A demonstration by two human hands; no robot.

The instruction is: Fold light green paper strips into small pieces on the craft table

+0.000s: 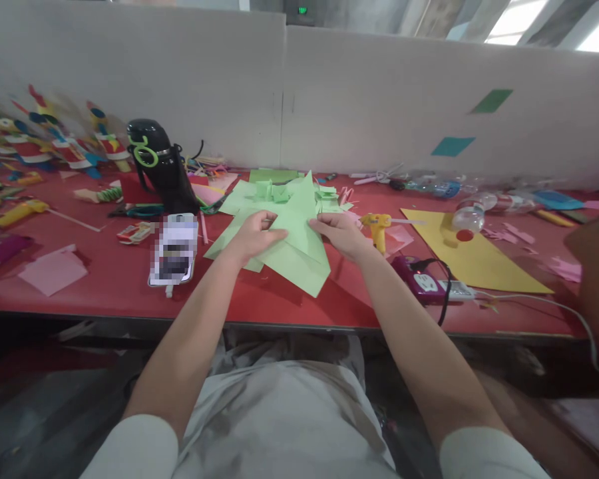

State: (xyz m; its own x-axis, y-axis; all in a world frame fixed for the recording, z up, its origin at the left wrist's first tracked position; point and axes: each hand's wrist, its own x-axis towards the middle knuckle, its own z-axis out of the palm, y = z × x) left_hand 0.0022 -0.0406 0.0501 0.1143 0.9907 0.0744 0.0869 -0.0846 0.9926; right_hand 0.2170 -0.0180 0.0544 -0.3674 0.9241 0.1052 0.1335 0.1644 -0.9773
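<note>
the left hand (253, 236) and right hand (344, 234) both pinch folded green paper (300, 211).

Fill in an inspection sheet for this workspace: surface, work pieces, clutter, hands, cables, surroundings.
Surface: red tabletop, crowded toward the back.
Work pieces: light green paper, creased, over other green sheets.
Clutter: phone and black flask on the left; yellow glue gun, purple box, yellow sheet and clear plastic bottle on the right.
Hands: left hand and right hand both grip the light green paper.
Cables: black cable by the purple box; white cable running right.
Surroundings: pale partition behind, two coloured patches on it.
</note>
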